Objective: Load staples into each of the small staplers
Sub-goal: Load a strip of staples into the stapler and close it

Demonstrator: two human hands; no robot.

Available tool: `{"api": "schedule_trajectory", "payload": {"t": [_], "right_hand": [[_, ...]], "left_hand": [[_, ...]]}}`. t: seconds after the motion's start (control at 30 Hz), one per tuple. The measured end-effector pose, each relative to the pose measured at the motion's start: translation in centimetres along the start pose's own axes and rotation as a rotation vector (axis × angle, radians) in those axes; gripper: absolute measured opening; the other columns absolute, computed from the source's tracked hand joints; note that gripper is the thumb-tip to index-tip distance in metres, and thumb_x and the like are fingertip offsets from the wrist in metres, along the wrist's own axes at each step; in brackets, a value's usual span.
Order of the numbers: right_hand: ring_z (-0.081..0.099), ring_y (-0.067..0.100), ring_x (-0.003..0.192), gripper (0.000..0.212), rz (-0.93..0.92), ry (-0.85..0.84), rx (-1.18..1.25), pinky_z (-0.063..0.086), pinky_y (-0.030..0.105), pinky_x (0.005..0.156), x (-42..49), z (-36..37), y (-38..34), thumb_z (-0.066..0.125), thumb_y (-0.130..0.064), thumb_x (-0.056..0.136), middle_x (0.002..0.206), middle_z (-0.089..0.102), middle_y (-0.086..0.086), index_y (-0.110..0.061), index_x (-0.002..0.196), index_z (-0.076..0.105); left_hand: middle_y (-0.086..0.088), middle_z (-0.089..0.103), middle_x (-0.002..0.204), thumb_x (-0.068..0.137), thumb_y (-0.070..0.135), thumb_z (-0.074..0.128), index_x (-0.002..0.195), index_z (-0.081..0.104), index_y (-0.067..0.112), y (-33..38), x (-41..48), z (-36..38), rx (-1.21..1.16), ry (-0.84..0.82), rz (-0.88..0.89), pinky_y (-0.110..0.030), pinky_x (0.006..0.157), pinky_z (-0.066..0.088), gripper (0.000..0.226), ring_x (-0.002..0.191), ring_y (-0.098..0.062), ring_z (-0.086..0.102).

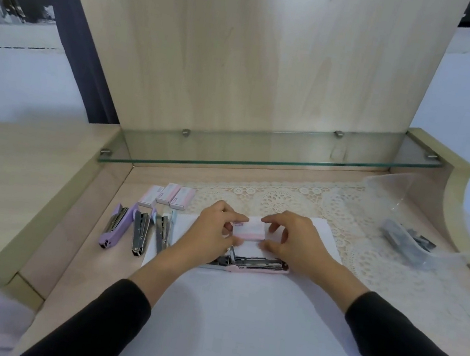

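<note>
The person is wearing a black long-sleeved top; the left sleeve point(97, 325) is ending in a plain, snug cuff partway along the forearm; the right sleeve point(416, 348) is showing the same smooth, matte fabric; the left hand point(212, 231) and right hand point(297, 244) are showing bare beyond the cuffs.

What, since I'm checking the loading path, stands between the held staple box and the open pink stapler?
Nothing visible does. The left hand and right hand pinch the staple box just beyond the open pink stapler, whose metal channel lies exposed; only bare white paper shows between them.
</note>
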State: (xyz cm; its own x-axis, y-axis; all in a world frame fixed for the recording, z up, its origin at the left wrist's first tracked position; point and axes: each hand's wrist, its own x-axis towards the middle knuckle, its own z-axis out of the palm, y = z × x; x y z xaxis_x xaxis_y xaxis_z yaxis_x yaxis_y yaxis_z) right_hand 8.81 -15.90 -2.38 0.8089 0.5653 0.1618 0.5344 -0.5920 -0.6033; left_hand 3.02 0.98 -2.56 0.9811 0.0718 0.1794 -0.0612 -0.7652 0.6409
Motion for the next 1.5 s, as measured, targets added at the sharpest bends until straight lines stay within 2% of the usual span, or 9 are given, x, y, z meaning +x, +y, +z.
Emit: {"api": "schedule_trajectory", "payload": {"t": [0.17,0.33,0.5,0.63,0.77,1.0,1.23,1.37,1.5], "right_hand": [[0.044,-0.002,0.06,0.034,-0.027,0.061,0.035,0.037,0.02,0.066,0.1,0.4,0.0,0.071,-0.016,0.075,0.088,0.067,-0.004,-0.014,0.108,0.064],[0.043,-0.006,0.056,0.03,-0.03,0.045,0.039,0.034,0.006,0.053,0.2,0.1,-0.3,0.069,-0.009,0.074,0.063,0.046,-0.024,-0.013,0.104,0.066],[0.045,-0.004,0.056,0.027,-0.045,0.018,0.06,0.031,0.007,0.053,0.5,0.2,-0.2,0.072,-0.012,0.072,0.073,0.056,-0.012,-0.012,0.099,0.067],[0.041,-0.006,0.06,0.038,-0.032,0.001,0.053,0.034,0.016,0.063,0.7,0.2,-0.1,0.075,-0.019,0.072,0.09,0.064,-0.002,-0.013,0.109,0.066],[0.045,-0.002,0.056,0.043,-0.02,0.004,0.085,0.032,0.005,0.058,0.6,0.1,0.0,0.078,-0.021,0.07,0.081,0.06,-0.006,-0.013,0.111,0.065],[0.045,-0.001,0.058,0.041,-0.026,0.013,0.075,0.031,0.003,0.056,0.5,-0.3,0.1,0.078,-0.023,0.07,0.081,0.06,-0.005,-0.015,0.109,0.067],[0.044,-0.001,0.057,0.039,-0.014,0.003,0.07,0.034,0.004,0.054,0.3,-0.5,0.3,0.078,-0.023,0.069,0.08,0.059,-0.006,-0.014,0.106,0.068],[0.042,-0.004,0.059,0.038,-0.02,-0.005,0.064,0.029,0.005,0.056,0.4,-0.4,0.4,0.077,-0.022,0.07,0.082,0.058,-0.006,-0.013,0.106,0.068],[0.04,-0.008,0.06,0.044,-0.039,-0.003,0.081,0.032,0.011,0.061,0.6,-0.1,0.2,0.077,-0.02,0.07,0.085,0.058,-0.006,-0.02,0.112,0.065]], "left_hand": [[0.005,0.048,0.091,0.069,-0.006,0.074,0.112,0.062,0.01,0.1,-0.5,-0.1,-0.198,0.129,-0.082,-0.008,0.073,0.048,0.047,0.076,-0.009,0.054],[0.003,0.054,0.087,0.065,-0.01,0.075,0.108,0.062,0.008,0.0,-0.6,0.1,-0.318,0.14,-0.159,-0.011,0.069,0.051,0.048,0.069,-0.007,0.056],[0.003,0.055,0.091,0.067,-0.01,0.074,0.112,0.062,0.006,0.1,-0.5,-0.2,-0.28,0.107,-0.122,-0.007,0.071,0.049,0.048,0.073,-0.004,0.056],[0.011,0.051,0.086,0.064,-0.004,0.079,0.11,0.065,0.007,0.2,-0.6,-0.3,-0.215,0.078,-0.108,-0.013,0.063,0.052,0.049,0.074,-0.006,0.056],[0.009,0.052,0.086,0.067,0.002,0.078,0.106,0.067,0.008,0.1,-0.6,-0.3,-0.116,0.109,-0.063,-0.01,0.067,0.047,0.04,0.077,-0.011,0.055],[0.002,0.055,0.097,0.072,0.012,0.077,0.111,0.066,0.013,-0.1,-0.7,-0.8,-0.008,0.095,-0.031,-0.001,0.069,0.039,0.04,0.081,-0.011,0.051],[-0.002,0.058,0.105,0.074,0.015,0.075,0.113,0.064,0.013,-0.5,-0.9,-1.1,0.083,0.067,-0.03,-0.009,0.076,0.04,0.04,0.087,-0.01,0.051],[0.002,0.056,0.118,0.076,0.025,0.074,0.123,0.057,0.02,-0.4,-1.1,-1.0,0.171,0.023,0.011,-0.019,0.092,0.033,0.05,0.108,-0.015,0.046],[0.001,0.06,0.117,0.078,0.03,0.071,0.12,0.06,0.021,-0.1,-0.6,-0.4,0.234,0.001,0.05,-0.017,0.082,0.027,0.045,0.106,-0.016,0.046]]}}
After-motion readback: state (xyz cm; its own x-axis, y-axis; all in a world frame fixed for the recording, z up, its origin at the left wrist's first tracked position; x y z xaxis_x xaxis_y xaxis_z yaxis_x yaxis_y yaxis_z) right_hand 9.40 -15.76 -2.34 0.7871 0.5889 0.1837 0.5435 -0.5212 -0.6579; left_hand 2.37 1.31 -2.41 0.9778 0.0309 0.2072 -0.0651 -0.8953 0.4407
